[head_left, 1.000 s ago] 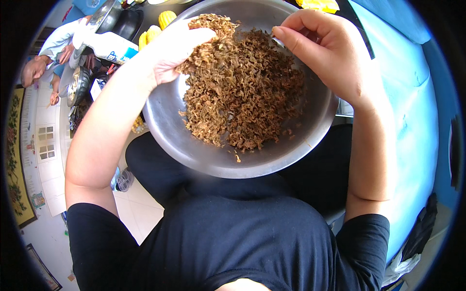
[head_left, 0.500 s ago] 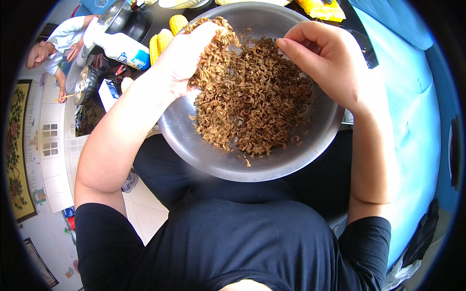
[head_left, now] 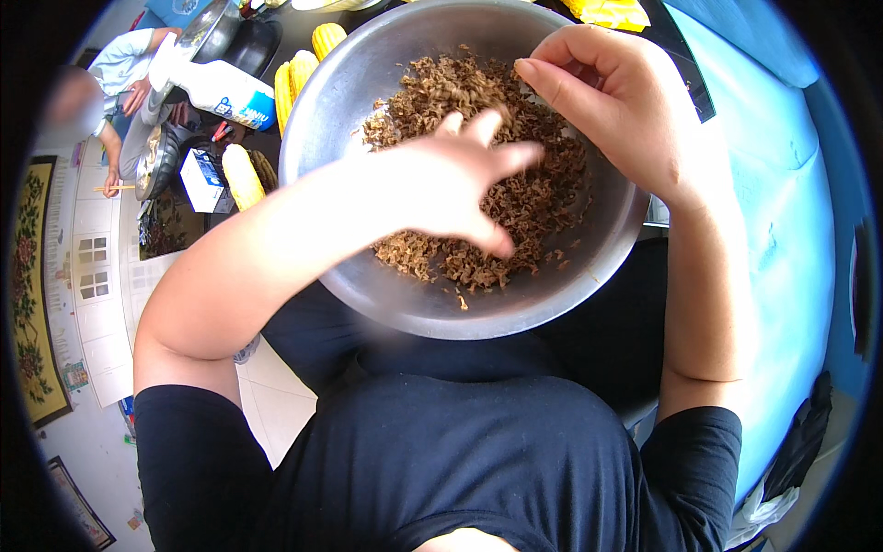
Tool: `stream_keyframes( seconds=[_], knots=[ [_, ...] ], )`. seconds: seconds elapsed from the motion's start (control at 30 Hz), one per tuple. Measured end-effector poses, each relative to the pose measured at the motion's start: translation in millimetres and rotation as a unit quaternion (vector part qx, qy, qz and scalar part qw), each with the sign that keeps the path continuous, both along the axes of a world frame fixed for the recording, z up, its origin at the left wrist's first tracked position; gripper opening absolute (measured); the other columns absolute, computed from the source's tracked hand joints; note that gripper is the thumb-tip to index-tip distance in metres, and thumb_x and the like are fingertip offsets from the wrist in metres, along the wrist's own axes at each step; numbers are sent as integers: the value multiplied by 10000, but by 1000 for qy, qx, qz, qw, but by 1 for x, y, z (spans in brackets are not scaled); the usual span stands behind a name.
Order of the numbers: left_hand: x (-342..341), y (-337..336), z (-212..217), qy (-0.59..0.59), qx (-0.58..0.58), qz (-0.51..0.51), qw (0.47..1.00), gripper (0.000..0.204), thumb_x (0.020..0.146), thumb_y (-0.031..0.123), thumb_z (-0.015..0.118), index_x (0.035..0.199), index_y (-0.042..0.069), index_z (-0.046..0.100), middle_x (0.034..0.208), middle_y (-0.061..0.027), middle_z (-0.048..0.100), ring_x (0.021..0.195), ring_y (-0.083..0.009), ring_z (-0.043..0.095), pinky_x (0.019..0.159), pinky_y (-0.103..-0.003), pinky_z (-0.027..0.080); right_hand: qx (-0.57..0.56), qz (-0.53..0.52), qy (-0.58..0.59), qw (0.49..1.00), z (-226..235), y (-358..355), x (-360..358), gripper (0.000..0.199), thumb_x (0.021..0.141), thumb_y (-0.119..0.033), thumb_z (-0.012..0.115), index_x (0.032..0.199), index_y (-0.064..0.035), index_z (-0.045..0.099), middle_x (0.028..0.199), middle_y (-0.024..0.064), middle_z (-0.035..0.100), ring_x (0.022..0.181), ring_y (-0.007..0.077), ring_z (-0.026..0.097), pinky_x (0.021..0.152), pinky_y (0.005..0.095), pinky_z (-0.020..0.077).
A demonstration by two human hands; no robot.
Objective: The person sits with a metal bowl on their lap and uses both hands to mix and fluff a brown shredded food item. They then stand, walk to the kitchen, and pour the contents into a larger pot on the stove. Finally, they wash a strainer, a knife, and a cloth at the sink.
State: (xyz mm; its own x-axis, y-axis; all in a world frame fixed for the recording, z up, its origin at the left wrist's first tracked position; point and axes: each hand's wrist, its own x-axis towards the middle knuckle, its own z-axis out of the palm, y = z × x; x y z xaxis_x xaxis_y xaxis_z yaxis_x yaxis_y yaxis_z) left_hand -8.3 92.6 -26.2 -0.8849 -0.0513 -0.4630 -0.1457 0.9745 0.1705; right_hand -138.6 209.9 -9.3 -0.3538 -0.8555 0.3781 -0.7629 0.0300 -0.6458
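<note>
A wide steel basin [head_left: 432, 317] rests over my lap, holding a heap of brown crinkled shreds [head_left: 543, 198] that look like dried preserved vegetable. Over the heap, my left hand [head_left: 451, 179] is spread with fingers apart, slightly blurred, and grips nothing. Whether its fingertips touch the shreds is hard to tell. At the basin's right side, my right hand [head_left: 616, 101] is closed in a pinch, thumb against forefinger, above the edge of the heap. Anything between those fingertips is too small to make out.
Corn cobs [head_left: 302, 72] lie left of the basin, with another cob [head_left: 242, 177] nearer. A white bottle [head_left: 230, 97] and small box [head_left: 201, 179] are beside them. Far left, a person [head_left: 124, 74] handles a wok [head_left: 158, 166]. A yellow packet [head_left: 612, 13] and blue covering [head_left: 773, 230] are right.
My left hand has let go of its clump of shreds and swung right and down over the heap, fingers opening. My right hand keeps its pinch, shifted slightly.
</note>
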Motion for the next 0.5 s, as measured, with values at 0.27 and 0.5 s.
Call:
stream_keyframes(
  seconds=[0.27, 0.5],
  knots=[
    [-11, -45, -10, 62, 8, 67, 996, 484, 702, 53, 653, 1158, 25, 490, 1146, -174, 508, 1057, -274, 525, 930, -312, 426, 2, 7, 1, 1000, 6, 4, 1, 198, 845, -210, 612, 874, -17, 638, 700, 38, 606, 619, 91, 566, 587, 214, 474],
    [15, -81, 18, 104, 595, 402, 688, 356, 863, 132, 570, 1180, -8, 490, 1092, -123, 593, 946, -187, 615, 783, -289, 532, 7, -8, -1, 1000, 5, 9, -3, 206, 844, -221, 611, 861, -18, 638, 687, 40, 604, 614, 92, 567, 584, 219, 477]
  ],
)
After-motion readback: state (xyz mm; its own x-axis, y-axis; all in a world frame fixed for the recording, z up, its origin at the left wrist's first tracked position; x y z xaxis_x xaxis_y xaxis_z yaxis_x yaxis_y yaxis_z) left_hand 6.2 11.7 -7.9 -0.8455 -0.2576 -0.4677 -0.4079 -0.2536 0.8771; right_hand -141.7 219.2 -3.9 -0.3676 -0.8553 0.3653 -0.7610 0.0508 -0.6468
